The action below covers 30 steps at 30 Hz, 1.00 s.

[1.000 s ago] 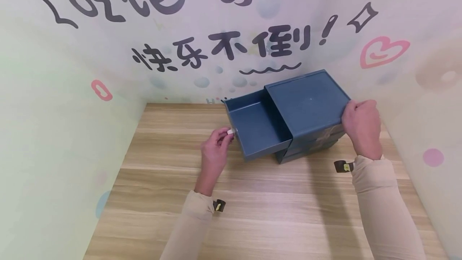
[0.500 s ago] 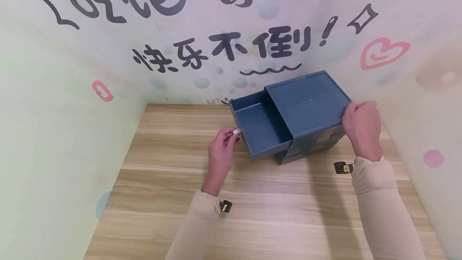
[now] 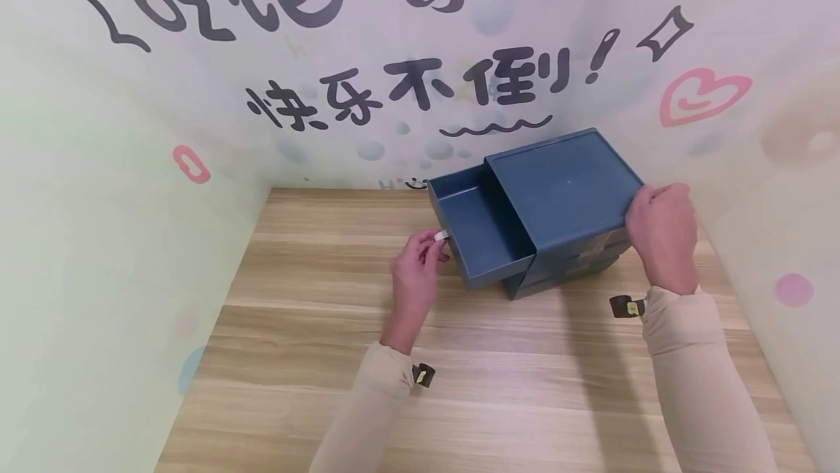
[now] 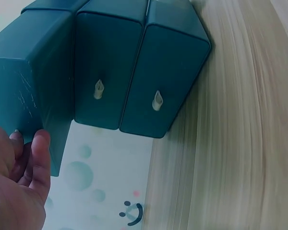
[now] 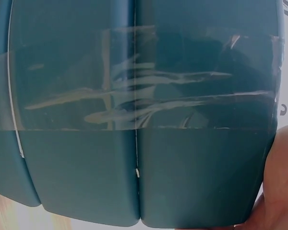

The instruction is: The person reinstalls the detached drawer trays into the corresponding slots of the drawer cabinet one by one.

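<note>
A blue drawer cabinet (image 3: pixel 567 189) stands on the wooden table with its top drawer (image 3: pixel 485 229) pulled partway out to the left; the drawer's inside is bare. My left hand (image 3: pixel 416 265) pinches the small pale pull tab (image 3: pixel 441 236) on that drawer's front. At the cabinet's right end, my right hand (image 3: pixel 663 232) grips the top edge. In the left wrist view two lower drawers (image 4: pixel 108 67) are pushed in, each with a pale loop tab (image 4: pixel 157 100). Clear tape (image 5: pixel 182 81) runs across the cabinet's side in the right wrist view, with right-hand fingers at its edge.
The wooden table (image 3: pixel 315 276) extends in front and to the left. A printed backdrop (image 3: pixel 367 36) with dark lettering rises close behind the cabinet, and pale walls stand at left and right.
My left hand has moved to the right, and the top drawer has slid further into the cabinet with it. My right hand has kept its grip at the cabinet's right end.
</note>
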### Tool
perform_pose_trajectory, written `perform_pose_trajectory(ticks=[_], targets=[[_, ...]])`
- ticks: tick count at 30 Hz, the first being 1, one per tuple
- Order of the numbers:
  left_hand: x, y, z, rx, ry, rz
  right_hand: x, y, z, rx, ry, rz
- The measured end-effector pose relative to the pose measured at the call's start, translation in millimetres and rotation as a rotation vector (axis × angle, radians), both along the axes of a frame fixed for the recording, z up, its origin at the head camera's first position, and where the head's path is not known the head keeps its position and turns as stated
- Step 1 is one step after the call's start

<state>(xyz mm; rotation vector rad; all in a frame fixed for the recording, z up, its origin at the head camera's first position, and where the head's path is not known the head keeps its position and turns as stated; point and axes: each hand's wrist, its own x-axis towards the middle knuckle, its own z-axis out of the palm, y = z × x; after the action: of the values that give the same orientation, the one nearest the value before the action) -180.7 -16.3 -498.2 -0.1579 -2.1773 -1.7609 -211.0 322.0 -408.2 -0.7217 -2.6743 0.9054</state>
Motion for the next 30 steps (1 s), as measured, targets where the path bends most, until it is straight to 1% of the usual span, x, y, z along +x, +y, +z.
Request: perform_pose_trajectory(ticks=[4, 7, 12, 16, 19, 25, 30], targets=[[-0.9, 7.0, 2.6, -0.026, -0.023, 0.015, 0.5, 1, -0.9, 0.001, -0.003, -0.007], [-2.0, 10.6, 3.4, -0.056, -0.034, 0.014, 0.8, 1, -1.1, 0.010, -0.003, -0.018], [-3.8, 14.6, 6.0, -0.127, -0.053, 0.002, 0.8, 1, -0.9, 0.021, -0.008, -0.020], [-5.6, 16.6, 9.1, -0.144, -0.066, -0.019, 0.6, 1, -1.0, 0.021, -0.003, -0.022], [-8.2, 19.1, 10.7, -0.147, -0.050, -0.033, 0.8, 1, -1.1, 0.021, 0.003, -0.023], [-15.0, 25.2, 11.6, -0.179, -0.009, -0.064, 0.2, 2, -1.7, 0.013, 0.000, -0.028], [-17.1, 30.0, 12.4, -0.201, -0.021, -0.082, 0.4, 3, -2.1, 0.018, 0.010, -0.030]])
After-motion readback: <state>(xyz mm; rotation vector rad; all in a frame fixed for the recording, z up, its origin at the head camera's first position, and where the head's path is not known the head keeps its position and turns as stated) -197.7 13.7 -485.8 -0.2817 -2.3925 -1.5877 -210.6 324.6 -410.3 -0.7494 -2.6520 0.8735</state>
